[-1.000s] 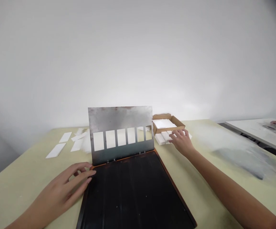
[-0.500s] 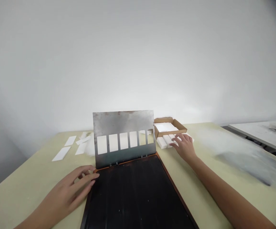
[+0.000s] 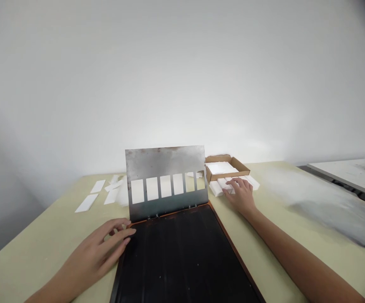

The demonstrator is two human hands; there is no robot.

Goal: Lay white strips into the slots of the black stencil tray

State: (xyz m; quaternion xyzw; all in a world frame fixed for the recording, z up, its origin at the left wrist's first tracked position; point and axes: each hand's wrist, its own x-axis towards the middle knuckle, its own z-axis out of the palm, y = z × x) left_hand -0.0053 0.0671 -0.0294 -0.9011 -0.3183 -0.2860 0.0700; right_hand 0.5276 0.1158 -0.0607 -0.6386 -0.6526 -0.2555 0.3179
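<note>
A hinged metal plate (image 3: 165,160) with a row of rectangular windows stands raised behind a flat black board (image 3: 182,256) with an orange-brown edge. My left hand (image 3: 98,248) rests at the board's back left corner, fingers apart and holding nothing. On the right, my right hand (image 3: 241,193) reaches over a row of white stacks of small flat pieces (image 3: 215,188). Its fingers are spread and bent down over them, their tips at the stacks; I see nothing lifted. The hand partly hides the stacks.
Behind the stacks sits a shallow cardboard box (image 3: 243,171) with white sheets (image 3: 222,167) inside. Loose white pieces (image 3: 86,203) lie left of the plate. Clear plastic film (image 3: 327,219) spreads over the table's right side. A white surface (image 3: 343,170) stands farther right.
My right hand has shifted slightly left over the white stacks, its fingertips closer to them. My left hand stays at the board's corner. The whole view has shifted a little.
</note>
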